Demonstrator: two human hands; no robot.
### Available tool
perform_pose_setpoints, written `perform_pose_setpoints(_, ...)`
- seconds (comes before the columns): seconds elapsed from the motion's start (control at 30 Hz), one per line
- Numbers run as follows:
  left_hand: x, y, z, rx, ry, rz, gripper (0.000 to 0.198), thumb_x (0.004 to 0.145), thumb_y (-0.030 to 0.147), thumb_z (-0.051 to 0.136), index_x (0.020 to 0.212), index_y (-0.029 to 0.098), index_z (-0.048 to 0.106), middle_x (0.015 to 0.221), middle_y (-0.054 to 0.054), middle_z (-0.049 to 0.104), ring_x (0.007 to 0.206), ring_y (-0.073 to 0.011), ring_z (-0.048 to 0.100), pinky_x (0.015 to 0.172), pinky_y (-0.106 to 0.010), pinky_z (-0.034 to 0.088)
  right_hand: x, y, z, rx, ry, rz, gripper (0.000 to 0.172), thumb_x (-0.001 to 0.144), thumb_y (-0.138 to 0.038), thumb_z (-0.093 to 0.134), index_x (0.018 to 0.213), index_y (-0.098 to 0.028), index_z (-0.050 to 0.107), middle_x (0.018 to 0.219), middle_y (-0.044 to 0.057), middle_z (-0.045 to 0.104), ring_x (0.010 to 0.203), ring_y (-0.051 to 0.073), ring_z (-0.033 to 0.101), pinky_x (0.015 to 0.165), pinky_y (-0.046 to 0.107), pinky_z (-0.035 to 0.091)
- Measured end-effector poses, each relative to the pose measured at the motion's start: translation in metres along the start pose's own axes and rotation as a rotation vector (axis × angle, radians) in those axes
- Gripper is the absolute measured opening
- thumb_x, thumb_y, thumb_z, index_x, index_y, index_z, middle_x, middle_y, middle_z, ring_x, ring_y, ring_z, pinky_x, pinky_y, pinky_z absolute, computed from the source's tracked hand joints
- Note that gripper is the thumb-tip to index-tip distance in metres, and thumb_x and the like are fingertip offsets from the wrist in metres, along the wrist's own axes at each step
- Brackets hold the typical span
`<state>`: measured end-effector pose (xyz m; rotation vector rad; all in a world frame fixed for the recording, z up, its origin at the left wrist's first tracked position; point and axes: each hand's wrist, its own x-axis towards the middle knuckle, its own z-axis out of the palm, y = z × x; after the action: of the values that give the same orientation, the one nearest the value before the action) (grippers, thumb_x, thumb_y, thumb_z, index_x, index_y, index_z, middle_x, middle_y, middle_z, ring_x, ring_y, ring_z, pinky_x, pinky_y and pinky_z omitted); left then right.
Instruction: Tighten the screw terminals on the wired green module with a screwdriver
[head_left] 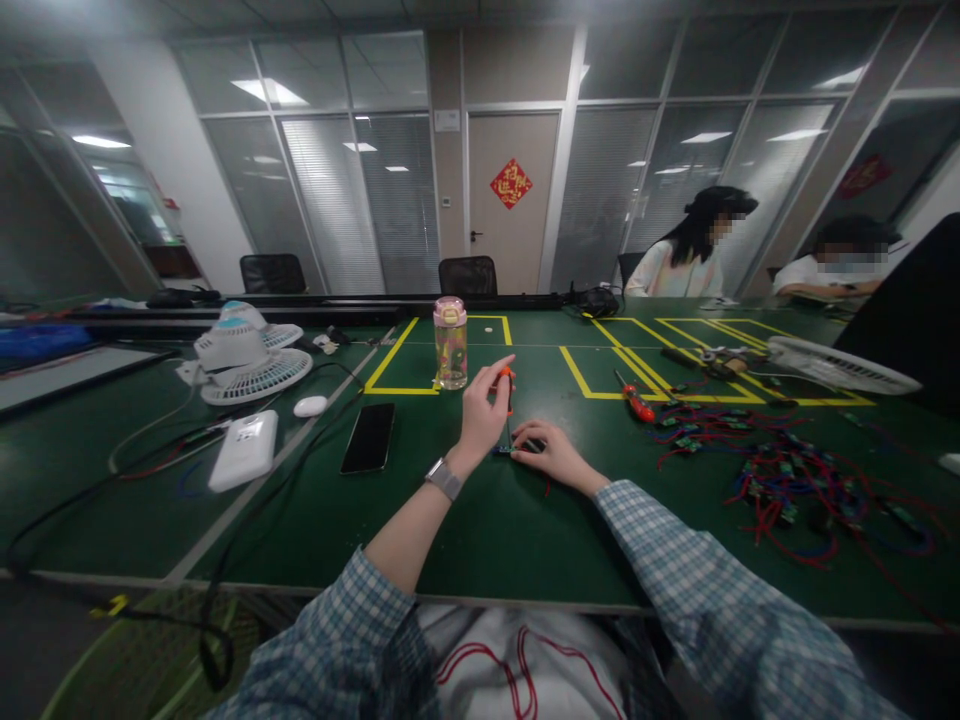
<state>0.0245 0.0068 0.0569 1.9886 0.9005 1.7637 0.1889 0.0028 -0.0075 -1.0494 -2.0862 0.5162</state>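
Note:
My left hand is closed around the orange handle of a screwdriver, held upright with its shaft pointing down. The tip meets a small green circuit board on the table. My right hand pinches the board's right side, fingertips close to the screwdriver tip. A dark loop and a bit of red wire show at the right hand; their details are too small to tell.
A pink-lidded bottle stands behind my left hand, and a black phone lies to the left. Heaped wired boards and a second red screwdriver lie right. Small fans stand far left. Two people sit at the back right.

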Motion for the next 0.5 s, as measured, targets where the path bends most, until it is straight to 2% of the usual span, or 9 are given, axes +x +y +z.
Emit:
perform_pose_setpoints(0.2,-0.0002,0.0058,-0.0002,0.118,0.063,0.057,0.023,0.093,0.025,0.055,0.115,0.022,0.064,0.098,-0.004,0.060,0.085,-0.0144,0.058,0.073,-0.025,0.049,-0.0001,0.0008,0.0003,-0.005,0.008,-0.003,0.005,0.075,-0.025,0.074,0.077,-0.020,0.073,0.099,0.007,0.070,0.095,0.022,0.064,0.092,0.039,0.045)
perform_pose_setpoints(0.4,-0.0010,0.0059,-0.0001,0.081,0.068,0.049,0.030,0.099,0.021,0.042,0.123,0.022,0.059,0.103,-0.005,0.064,0.092,-0.0147,0.061,0.082,-0.028,0.049,0.0003,-0.0004,-0.0005,0.015,-0.007,0.002,0.005,0.075,-0.024,0.073,0.077,-0.019,0.073,0.099,0.007,0.070,0.095,0.022,0.064,0.093,0.039,0.046)
perform_pose_setpoints(0.5,-0.0019,0.0051,0.0015,0.076,0.096,0.063,0.029,0.097,0.021,0.045,0.123,0.022,0.059,0.100,-0.005,0.065,0.086,-0.0141,0.061,0.077,-0.027,0.050,0.0005,-0.0015,-0.0011,0.015,-0.013,0.012,0.006,0.076,-0.025,0.073,0.077,-0.019,0.073,0.099,0.007,0.069,0.095,0.022,0.064,0.093,0.039,0.046)
